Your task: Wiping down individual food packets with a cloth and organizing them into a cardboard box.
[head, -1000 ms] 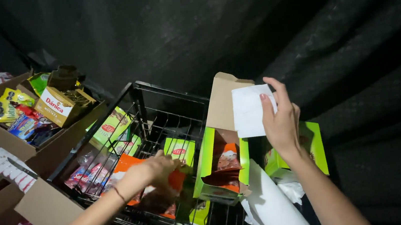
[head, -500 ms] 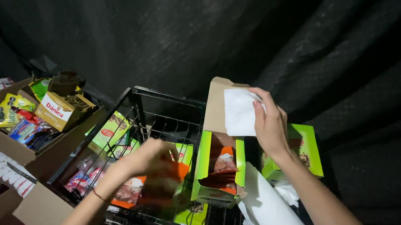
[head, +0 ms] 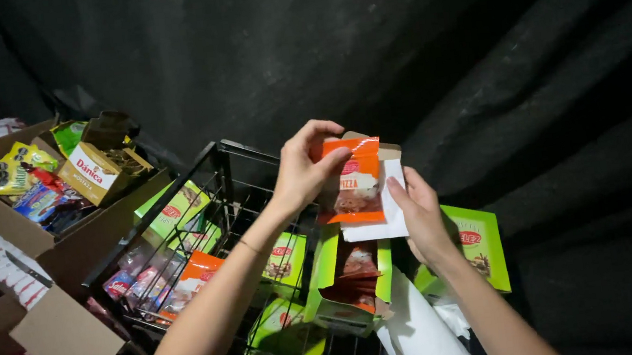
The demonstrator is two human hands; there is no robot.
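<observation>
My left hand (head: 301,170) pinches the top of an orange snack packet (head: 351,183) and holds it up above a black wire cart (head: 220,158). My right hand (head: 419,220) holds a white slip of paper (head: 391,210) right behind the packet, fingers along its right edge. Below them stands an open green carton (head: 343,277) with more orange packets inside. Other green cartons (head: 177,209) lie in the cart.
An open cardboard box (head: 12,228) at the left holds mixed snack packs and a smaller yellow and white carton (head: 97,172). A green carton (head: 476,242) sits to the right of my right wrist. White paper (head: 422,340) lies at the bottom. Dark cloth hangs behind.
My left hand has risen out of the cart with an orange packet and brought it up against the white slip in my right hand.
</observation>
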